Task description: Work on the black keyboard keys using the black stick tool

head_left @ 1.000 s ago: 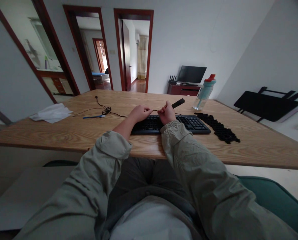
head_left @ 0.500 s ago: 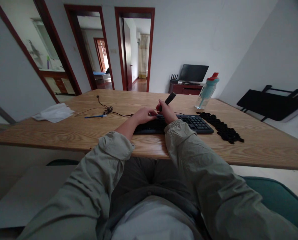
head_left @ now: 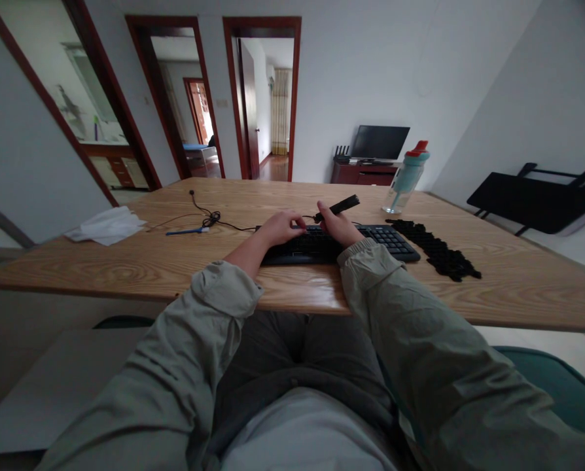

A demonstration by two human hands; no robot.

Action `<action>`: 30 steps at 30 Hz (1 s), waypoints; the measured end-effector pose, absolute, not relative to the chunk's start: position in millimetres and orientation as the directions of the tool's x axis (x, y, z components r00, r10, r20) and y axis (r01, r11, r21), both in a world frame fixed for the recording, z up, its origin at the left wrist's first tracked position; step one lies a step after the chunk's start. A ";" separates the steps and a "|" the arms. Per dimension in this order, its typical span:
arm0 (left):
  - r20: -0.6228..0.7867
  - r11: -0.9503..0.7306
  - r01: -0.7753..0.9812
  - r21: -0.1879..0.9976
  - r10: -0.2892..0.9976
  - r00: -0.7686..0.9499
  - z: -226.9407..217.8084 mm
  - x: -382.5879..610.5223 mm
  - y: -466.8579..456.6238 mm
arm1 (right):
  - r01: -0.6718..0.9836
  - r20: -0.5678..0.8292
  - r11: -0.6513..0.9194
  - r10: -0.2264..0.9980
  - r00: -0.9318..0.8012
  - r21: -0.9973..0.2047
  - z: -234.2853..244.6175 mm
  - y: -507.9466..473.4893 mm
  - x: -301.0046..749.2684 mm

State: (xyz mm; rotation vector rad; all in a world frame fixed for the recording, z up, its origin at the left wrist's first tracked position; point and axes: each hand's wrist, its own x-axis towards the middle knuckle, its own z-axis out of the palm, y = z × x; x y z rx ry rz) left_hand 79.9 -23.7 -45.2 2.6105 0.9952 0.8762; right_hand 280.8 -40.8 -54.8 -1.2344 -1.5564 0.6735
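A black keyboard [head_left: 385, 241] lies on the wooden table [head_left: 125, 261] in front of me. My left hand [head_left: 281, 227] rests on the keyboard's far left edge with its fingers curled; what it grips, if anything, I cannot make out. My right hand [head_left: 339, 227] is closed round a slim black tool [head_left: 340, 206], whose free end points up and to the right above the keys. A row of loose black keycaps [head_left: 437, 252] lies on the table just right of the keyboard.
A teal water bottle with a red cap [head_left: 404, 176] stands behind the keyboard at the right. A thin black cable [head_left: 209, 216] and a blue pen [head_left: 183, 230] lie left of the hands, white cloth [head_left: 106, 225] further left. A black folding table [head_left: 535, 196] leans at the far right.
My right hand has lowered towards the keys and tipped the black tool from steeply upright to a flatter slant pointing right. The left hand has stayed at the keyboard's far edge.
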 end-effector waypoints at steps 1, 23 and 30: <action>0.453 -0.756 0.531 0.382 0.654 0.606 -45.0 80.0 -23.8 | 0.383 0.372 0.340 0.928 0.012 -0.859 -54.5 -41.5 281.2; 0.437 -0.730 0.556 0.397 0.684 0.585 -47.9 78.7 -21.0 | 0.465 0.345 0.316 0.938 -0.025 -0.827 -54.2 -51.6 283.6; 0.400 -0.736 0.584 0.343 0.677 0.618 -48.1 80.2 -18.6 | 0.554 0.397 0.339 0.918 -0.016 -0.761 -57.7 -44.9 278.9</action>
